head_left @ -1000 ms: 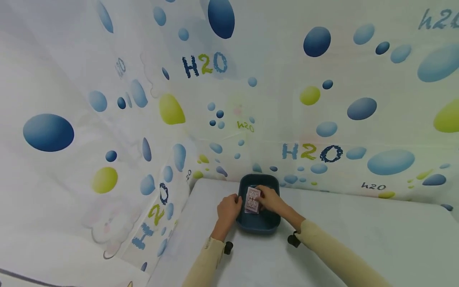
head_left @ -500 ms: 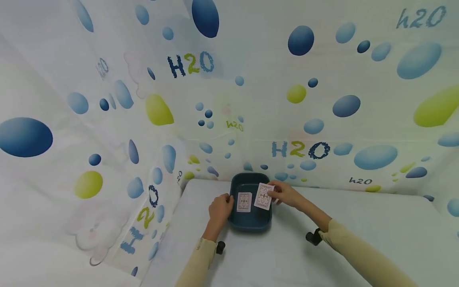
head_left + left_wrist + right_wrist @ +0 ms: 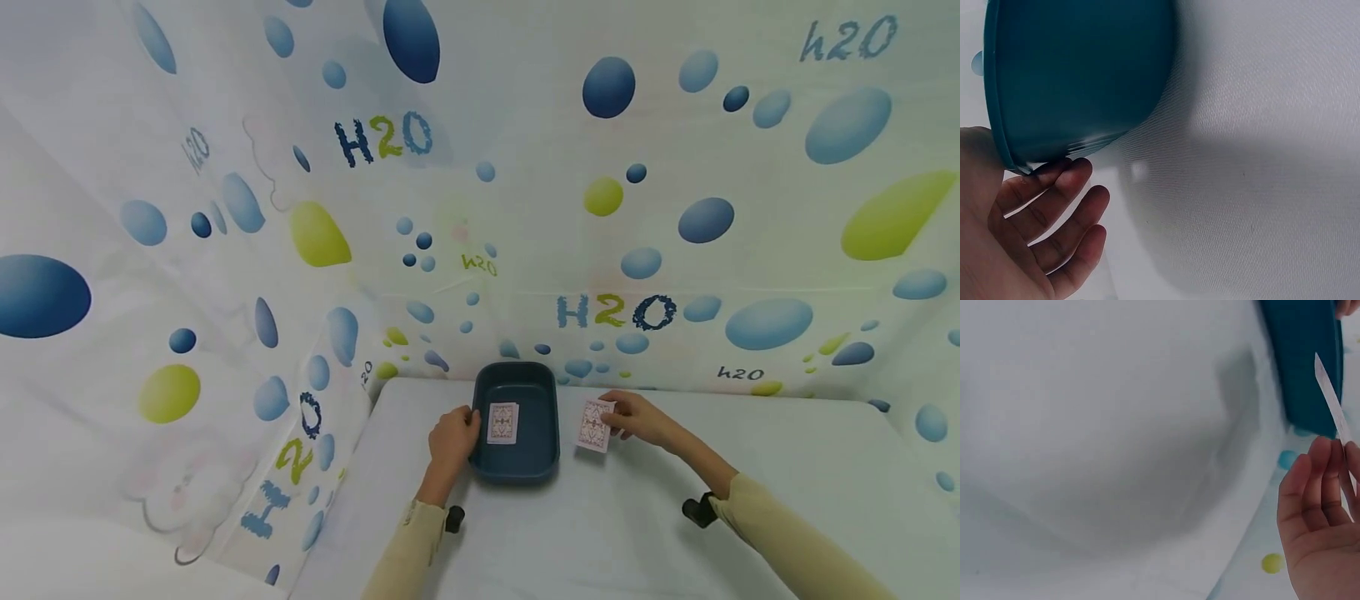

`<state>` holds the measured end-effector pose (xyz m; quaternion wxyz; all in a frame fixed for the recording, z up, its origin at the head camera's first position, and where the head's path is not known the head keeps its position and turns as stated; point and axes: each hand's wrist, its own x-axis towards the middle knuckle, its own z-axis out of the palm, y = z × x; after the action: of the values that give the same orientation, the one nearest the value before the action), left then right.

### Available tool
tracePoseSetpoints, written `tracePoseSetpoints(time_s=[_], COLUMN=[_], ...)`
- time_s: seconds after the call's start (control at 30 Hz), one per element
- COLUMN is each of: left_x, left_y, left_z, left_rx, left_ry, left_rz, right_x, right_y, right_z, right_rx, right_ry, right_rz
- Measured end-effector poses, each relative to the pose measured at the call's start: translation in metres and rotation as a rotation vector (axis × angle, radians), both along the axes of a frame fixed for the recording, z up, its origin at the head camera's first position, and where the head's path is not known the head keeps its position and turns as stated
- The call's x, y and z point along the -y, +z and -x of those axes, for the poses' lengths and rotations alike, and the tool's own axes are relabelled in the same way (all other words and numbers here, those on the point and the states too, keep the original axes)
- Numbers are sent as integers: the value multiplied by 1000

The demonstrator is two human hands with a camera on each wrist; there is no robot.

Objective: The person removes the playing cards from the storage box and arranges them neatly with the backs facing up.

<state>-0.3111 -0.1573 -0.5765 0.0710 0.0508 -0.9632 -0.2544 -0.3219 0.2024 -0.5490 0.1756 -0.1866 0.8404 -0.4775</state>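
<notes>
A dark teal plastic tray [image 3: 537, 446] stands on the white table. Inside, toward its left, a small stack of playing cards [image 3: 502, 423] lies with red patterned backs up. My left hand [image 3: 452, 437] holds the tray's left rim; in the left wrist view its fingers [image 3: 1079, 181] are under the rim along the outer wall, the thumb hidden. To the right of the tray, my right hand [image 3: 637, 418] pinches playing cards [image 3: 593, 427] by their right edge, backs facing up, over the table. The right wrist view shows these held cards [image 3: 1329, 394] edge-on, between thumb and fingers.
The white-covered table [image 3: 570, 533] extends to both sides of the tray. Right behind it rises a white sheet [image 3: 525, 225] printed with blue and green drops and "H2O" lettering. Black wrist-camera mounts [image 3: 699, 510] stick out beneath both wrists.
My right hand has lifted cards off the stack and carried them right, out over the tray's right side. The rest of the stack stays inside. My left hand keeps to the left rim.
</notes>
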Motion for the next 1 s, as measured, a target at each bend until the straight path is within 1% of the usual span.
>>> tracePoseSetpoints(time_s=[0.07, 0.1, 0.23, 0.37, 0.5, 0.6, 0.73, 0.87, 1.0], left_x=[0, 0, 0, -2, -1, -1, -1, -1, -1], left_y=[-1, -1, -2, -3, -4, -5, -4, -1, -2], left_z=[0, 0, 0, 0, -1, -2, -2, -1, 0], left_rx=[1, 3, 14, 13, 4, 5, 2, -5, 2], left_ry=[1, 3, 8, 11, 13, 17, 19, 17, 19], left_rz=[-2, -2, 0, -3, -5, 0, 4, -2, -1], right_x=[-4, -7, -10, -8, -4, 0, 7, 12, 16], right_y=[-6, -13, -29, -40, -48, -51, -48, -45, -51], right_z=[-2, 0, 1, 1, 3, 4, 3, 0, -1], right_rx=[-9, -14, -34, -62, -138, -175, -237, -342, -406], right_ry=[12, 20, 34, -3, -42, -63, -89, -106, -106], right_rz=[-14, -28, -80, -148, -251, -305, -370, -461, -536])
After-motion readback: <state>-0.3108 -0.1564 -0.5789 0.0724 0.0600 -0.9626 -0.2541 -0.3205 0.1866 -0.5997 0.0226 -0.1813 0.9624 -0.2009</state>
